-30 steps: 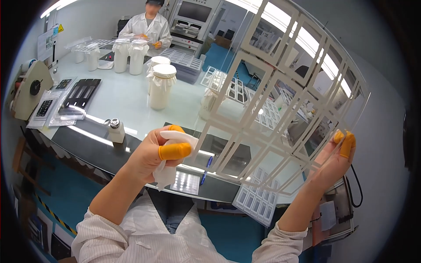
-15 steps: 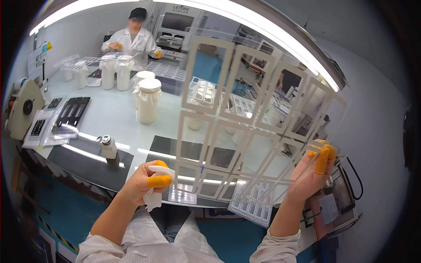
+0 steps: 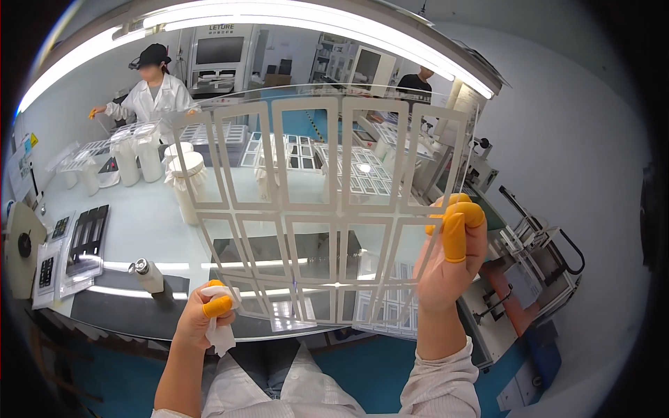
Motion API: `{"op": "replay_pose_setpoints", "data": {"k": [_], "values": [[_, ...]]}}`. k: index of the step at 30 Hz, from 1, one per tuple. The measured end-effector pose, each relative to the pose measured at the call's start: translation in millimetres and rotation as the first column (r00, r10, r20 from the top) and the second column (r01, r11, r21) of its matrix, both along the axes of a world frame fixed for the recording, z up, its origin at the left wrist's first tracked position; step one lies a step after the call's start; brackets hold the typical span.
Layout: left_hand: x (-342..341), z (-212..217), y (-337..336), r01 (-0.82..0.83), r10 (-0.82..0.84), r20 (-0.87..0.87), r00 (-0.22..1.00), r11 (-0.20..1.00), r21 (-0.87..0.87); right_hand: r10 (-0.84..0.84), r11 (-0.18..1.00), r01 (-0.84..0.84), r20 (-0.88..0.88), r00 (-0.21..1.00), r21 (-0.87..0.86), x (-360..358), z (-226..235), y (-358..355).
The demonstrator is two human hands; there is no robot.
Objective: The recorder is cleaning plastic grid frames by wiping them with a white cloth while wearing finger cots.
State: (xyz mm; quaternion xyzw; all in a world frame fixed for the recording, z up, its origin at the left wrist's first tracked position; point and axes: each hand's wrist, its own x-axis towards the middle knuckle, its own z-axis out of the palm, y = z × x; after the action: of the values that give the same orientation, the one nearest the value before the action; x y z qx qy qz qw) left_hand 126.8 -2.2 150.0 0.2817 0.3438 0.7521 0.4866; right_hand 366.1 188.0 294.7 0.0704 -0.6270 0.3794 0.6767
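Observation:
A large clear sheet (image 3: 339, 213) printed with rows of white-bordered rectangles stands tilted in front of me, off the table. My right hand (image 3: 451, 261), with orange finger cots, pinches its right edge between thumb and fingers. At the sheet's lower left corner, my left hand (image 3: 191, 317) is closed round a crumpled white wipe (image 3: 221, 337); orange cots cover its thumb and a finger. Whether the left hand also grips the sheet, I cannot tell. Left of it, a white bottle (image 3: 148, 277) with a metal cap stands on a black mat (image 3: 132, 304).
Cloth-covered white jars (image 3: 186, 182) stand on the pale table (image 3: 132, 223), some bearing framed sheets. Black panels (image 3: 88, 233) lie at the left beside a beige device (image 3: 21, 237). A machine (image 3: 512, 296) stands at the right. A co-worker (image 3: 157, 97) is across the table.
The sheet has swung to face me more squarely and shifted left in view. The co-worker's arm now reaches out left. My view has turned rightward; both hands keep their holds.

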Motion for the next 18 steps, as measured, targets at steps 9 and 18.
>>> {"op": "replay_pose_setpoints", "data": {"k": [9, 18], "values": [[-3.5, 10.1, 10.1, -0.211, 0.197, -0.182, 0.963, 0.976, -0.062, -0.084, 0.996, 0.083, -0.019, 0.996, -0.028, -1.7, 0.5, -0.8], [23.2, 112.9, 9.8, -0.462, 0.805, -0.584, -0.109, 0.479, 0.746, -0.235, 0.962, 0.214, 0.115, 0.965, 0.171, -15.8, -8.2, -10.4]]}}
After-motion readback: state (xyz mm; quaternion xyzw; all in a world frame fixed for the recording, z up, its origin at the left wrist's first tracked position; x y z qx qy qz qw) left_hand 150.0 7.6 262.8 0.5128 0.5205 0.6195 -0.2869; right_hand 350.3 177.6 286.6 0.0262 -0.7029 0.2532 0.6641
